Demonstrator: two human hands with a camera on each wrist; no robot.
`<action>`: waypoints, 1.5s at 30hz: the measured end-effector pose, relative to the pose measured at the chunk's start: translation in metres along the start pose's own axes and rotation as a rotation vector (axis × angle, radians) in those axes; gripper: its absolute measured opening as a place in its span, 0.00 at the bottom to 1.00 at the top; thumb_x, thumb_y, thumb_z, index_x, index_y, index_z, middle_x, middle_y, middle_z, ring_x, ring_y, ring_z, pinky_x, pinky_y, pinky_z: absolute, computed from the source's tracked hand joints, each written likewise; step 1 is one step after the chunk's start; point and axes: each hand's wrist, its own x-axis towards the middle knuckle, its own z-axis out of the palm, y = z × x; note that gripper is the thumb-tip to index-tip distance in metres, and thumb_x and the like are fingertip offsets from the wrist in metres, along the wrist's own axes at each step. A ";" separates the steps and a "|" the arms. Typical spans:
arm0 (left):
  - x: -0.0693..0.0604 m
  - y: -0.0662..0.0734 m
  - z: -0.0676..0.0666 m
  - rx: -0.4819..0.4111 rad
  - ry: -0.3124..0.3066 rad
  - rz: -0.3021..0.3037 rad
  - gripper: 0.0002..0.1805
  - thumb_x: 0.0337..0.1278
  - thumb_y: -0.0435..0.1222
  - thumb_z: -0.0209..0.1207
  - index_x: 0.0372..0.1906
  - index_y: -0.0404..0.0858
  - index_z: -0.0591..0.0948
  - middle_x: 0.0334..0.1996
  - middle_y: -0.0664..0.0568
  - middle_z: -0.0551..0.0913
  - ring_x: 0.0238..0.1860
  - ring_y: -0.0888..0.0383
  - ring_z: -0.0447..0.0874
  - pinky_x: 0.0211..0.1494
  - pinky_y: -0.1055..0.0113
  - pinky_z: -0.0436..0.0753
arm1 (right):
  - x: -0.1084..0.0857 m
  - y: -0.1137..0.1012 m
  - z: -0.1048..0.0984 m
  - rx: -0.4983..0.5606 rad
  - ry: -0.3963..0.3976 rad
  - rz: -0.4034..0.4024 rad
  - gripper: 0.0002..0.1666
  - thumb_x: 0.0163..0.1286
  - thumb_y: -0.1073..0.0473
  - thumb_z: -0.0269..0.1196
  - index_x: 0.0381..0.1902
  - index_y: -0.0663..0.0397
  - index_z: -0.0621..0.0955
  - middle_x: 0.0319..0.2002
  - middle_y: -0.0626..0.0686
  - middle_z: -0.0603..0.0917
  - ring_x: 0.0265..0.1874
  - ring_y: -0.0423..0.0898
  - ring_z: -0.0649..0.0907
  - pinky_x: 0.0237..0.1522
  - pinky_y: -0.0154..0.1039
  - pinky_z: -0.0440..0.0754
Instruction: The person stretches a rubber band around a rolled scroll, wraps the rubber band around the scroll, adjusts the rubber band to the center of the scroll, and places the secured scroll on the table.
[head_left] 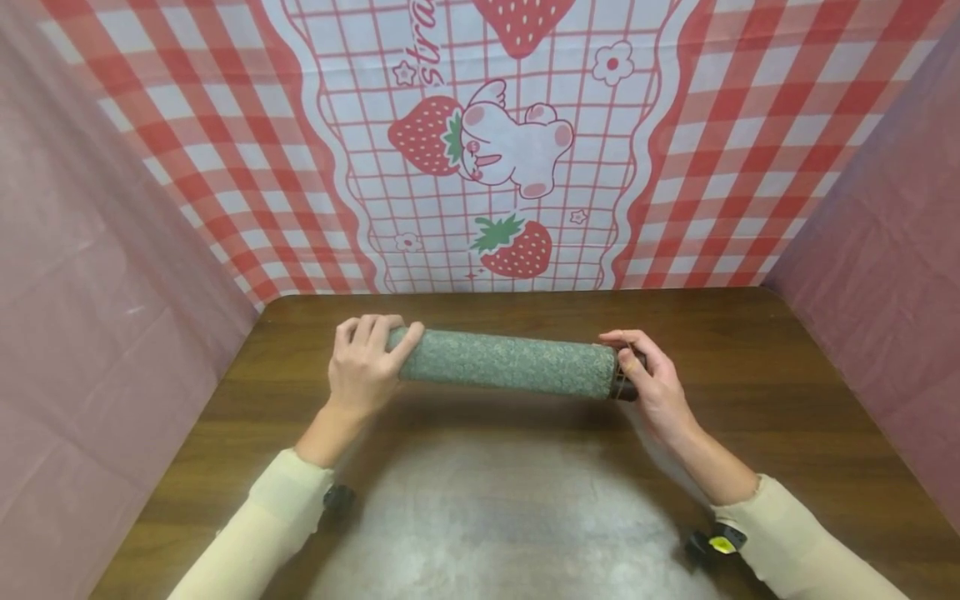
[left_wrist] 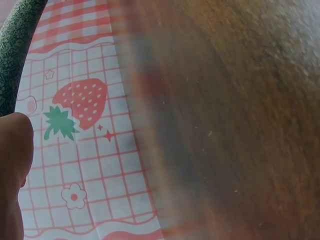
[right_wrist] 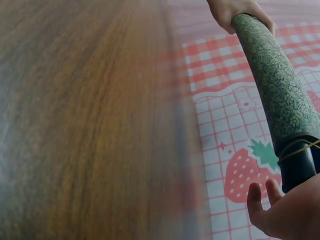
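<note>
A long green patterned tube (head_left: 510, 362) with a dark right end (head_left: 624, 385) is held up over the table, nearly level and slightly lower on the right. My left hand (head_left: 363, 362) grips its left end, fingers curled over it. At the dark end, my right hand (head_left: 654, 387) pinches with thumb and fingers; a thin yellowish band (right_wrist: 299, 151) crosses that end in the right wrist view. The left wrist view shows part of the tube (left_wrist: 15, 55) above part of my left hand (left_wrist: 15, 165).
The brown wooden table (head_left: 465, 500) lies under the hands, with a bright reflection in its middle. A red and white strawberry-print cloth (head_left: 480, 208) hangs behind it. Pink cloths stand at the left (head_left: 90, 292) and right (head_left: 885, 250).
</note>
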 end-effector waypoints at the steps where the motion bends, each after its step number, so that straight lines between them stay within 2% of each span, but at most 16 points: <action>1: 0.000 0.000 0.000 -0.001 -0.003 -0.001 0.20 0.61 0.24 0.60 0.52 0.45 0.88 0.41 0.44 0.89 0.40 0.43 0.86 0.48 0.44 0.85 | 0.000 0.000 0.000 -0.007 0.000 0.001 0.14 0.89 0.60 0.58 0.56 0.40 0.89 0.53 0.38 0.93 0.58 0.34 0.86 0.60 0.26 0.80; 7: -0.004 -0.001 -0.005 -0.004 -0.054 -0.018 0.20 0.58 0.28 0.60 0.53 0.45 0.88 0.43 0.44 0.89 0.42 0.43 0.87 0.50 0.45 0.86 | 0.001 0.001 0.000 0.009 0.008 0.003 0.15 0.88 0.64 0.58 0.55 0.43 0.89 0.51 0.39 0.94 0.56 0.33 0.87 0.59 0.26 0.81; 13: -0.006 -0.001 -0.003 -0.017 -0.018 0.015 0.19 0.60 0.26 0.60 0.52 0.45 0.88 0.41 0.44 0.89 0.40 0.43 0.87 0.47 0.45 0.85 | 0.001 0.002 -0.001 -0.073 0.031 0.024 0.15 0.88 0.66 0.57 0.55 0.54 0.90 0.49 0.36 0.96 0.56 0.31 0.89 0.62 0.25 0.81; 16: -0.007 0.000 -0.001 -0.029 -0.002 0.024 0.19 0.60 0.26 0.60 0.52 0.45 0.88 0.41 0.44 0.89 0.40 0.43 0.86 0.46 0.44 0.85 | -0.001 0.002 -0.001 -0.122 0.043 0.036 0.14 0.88 0.65 0.58 0.53 0.55 0.91 0.49 0.33 0.95 0.56 0.29 0.88 0.61 0.24 0.80; 20: -0.008 0.001 -0.002 -0.047 0.001 0.026 0.18 0.60 0.26 0.60 0.52 0.45 0.88 0.41 0.44 0.89 0.39 0.43 0.86 0.46 0.44 0.85 | -0.001 0.002 -0.003 -0.105 0.061 0.046 0.14 0.87 0.66 0.59 0.48 0.57 0.92 0.47 0.32 0.96 0.54 0.28 0.90 0.59 0.22 0.82; 25: -0.008 0.002 -0.003 -0.057 -0.006 0.031 0.17 0.63 0.27 0.60 0.52 0.45 0.88 0.41 0.44 0.89 0.39 0.43 0.86 0.46 0.44 0.84 | 0.002 0.002 -0.003 -0.089 0.088 0.052 0.13 0.84 0.69 0.61 0.45 0.68 0.92 0.45 0.35 0.97 0.53 0.30 0.93 0.58 0.22 0.85; 29: -0.008 0.002 -0.003 -0.053 -0.006 0.028 0.16 0.65 0.27 0.60 0.51 0.45 0.87 0.41 0.44 0.89 0.39 0.43 0.86 0.46 0.45 0.84 | 0.004 0.000 -0.002 -0.130 0.124 0.088 0.12 0.82 0.68 0.64 0.40 0.65 0.93 0.39 0.34 0.97 0.51 0.30 0.93 0.54 0.21 0.85; 34: -0.008 0.001 -0.004 -0.045 -0.017 0.033 0.16 0.64 0.27 0.59 0.52 0.45 0.87 0.41 0.44 0.89 0.40 0.43 0.86 0.46 0.45 0.85 | 0.008 -0.003 -0.001 -0.153 0.151 0.123 0.11 0.80 0.68 0.67 0.36 0.67 0.92 0.34 0.34 0.96 0.53 0.29 0.93 0.54 0.20 0.86; 41: -0.007 0.001 -0.006 -0.047 -0.049 0.044 0.20 0.57 0.28 0.63 0.53 0.45 0.87 0.42 0.44 0.90 0.41 0.43 0.86 0.46 0.45 0.85 | 0.010 -0.007 -0.003 -0.150 0.167 0.089 0.10 0.77 0.72 0.68 0.36 0.73 0.91 0.36 0.33 0.96 0.50 0.28 0.93 0.51 0.21 0.88; 45: -0.009 0.000 -0.006 -0.060 -0.096 0.052 0.22 0.54 0.26 0.64 0.54 0.45 0.87 0.43 0.45 0.90 0.42 0.43 0.87 0.46 0.46 0.85 | 0.010 -0.011 -0.005 -0.209 0.150 0.035 0.09 0.77 0.72 0.69 0.39 0.79 0.90 0.35 0.34 0.96 0.52 0.27 0.93 0.50 0.21 0.89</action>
